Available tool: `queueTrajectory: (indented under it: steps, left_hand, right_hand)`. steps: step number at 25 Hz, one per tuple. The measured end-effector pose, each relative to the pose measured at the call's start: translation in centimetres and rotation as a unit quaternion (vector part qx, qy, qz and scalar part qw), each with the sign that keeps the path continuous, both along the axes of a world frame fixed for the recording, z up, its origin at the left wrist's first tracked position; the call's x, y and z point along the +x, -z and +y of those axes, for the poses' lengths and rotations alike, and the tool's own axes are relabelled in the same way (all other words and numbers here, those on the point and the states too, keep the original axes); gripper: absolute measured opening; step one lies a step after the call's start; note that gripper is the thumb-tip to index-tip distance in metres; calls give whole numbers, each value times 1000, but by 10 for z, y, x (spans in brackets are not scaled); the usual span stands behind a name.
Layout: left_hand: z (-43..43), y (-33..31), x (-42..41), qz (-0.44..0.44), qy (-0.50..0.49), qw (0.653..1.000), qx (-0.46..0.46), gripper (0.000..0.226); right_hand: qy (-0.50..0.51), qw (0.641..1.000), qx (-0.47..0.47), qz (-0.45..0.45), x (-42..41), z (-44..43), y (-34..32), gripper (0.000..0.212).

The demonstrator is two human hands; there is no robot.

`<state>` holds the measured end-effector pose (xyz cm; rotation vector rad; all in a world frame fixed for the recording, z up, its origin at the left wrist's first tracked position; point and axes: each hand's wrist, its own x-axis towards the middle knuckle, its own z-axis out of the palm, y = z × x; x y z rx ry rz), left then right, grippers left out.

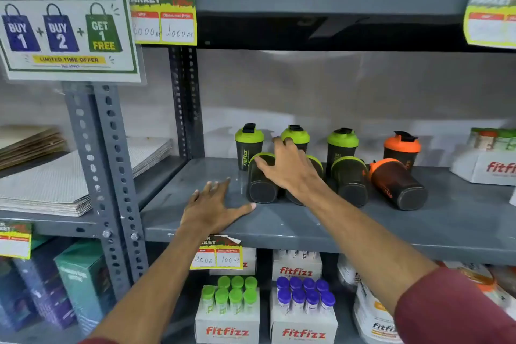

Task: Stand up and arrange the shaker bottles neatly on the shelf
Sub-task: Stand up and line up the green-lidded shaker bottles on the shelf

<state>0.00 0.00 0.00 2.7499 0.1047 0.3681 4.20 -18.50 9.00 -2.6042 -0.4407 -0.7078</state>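
Note:
On the grey shelf [195,220], several dark shaker bottles stand upright at the back: three with green lids [248,145] [296,135] [342,145] and one with an orange lid [402,148]. In front of them several bottles lie on their sides, bases toward me: green-lidded ones [261,184] [350,181], one mostly hidden under my right hand, and an orange-lidded one [396,184]. My right hand [287,167] spreads over the two leftmost lying bottles, fingers apart, touching the left one. My left hand [212,207] lies flat and open on the shelf just left of them.
A white fitfizz box [485,167] stands at the shelf's right end. The perforated grey upright [184,103] bounds the left side, with stacked sheets [55,176] beyond it. Price tags hang on the shelf edges. Fitfizz boxes of tubes [229,313] fill the shelf below.

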Motion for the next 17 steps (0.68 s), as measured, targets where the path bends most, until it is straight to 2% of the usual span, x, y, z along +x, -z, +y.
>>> queueTrajectory:
  steps: [2, 6, 9, 12, 17]
  left_hand:
    - [2, -3, 5, 26, -4, 998, 52, 118]
    - [5, 1, 12, 18, -1, 998, 64, 114]
    - [6, 2, 12, 17, 0, 998, 64, 114]
    - [6, 1, 11, 20, 1, 998, 67, 115]
    - [6, 1, 10, 29, 2, 997, 68, 116]
  right_hand:
    - [30, 998, -50, 32, 12, 16, -3, 76]
    - [54, 979, -142, 136, 28, 41, -3, 85]
    - [53, 974, -168, 143, 35, 50, 1, 83]
    - [30, 985, -138, 104, 34, 50, 3, 91]
    - [-52, 997, -12, 53, 28, 42, 11, 105]
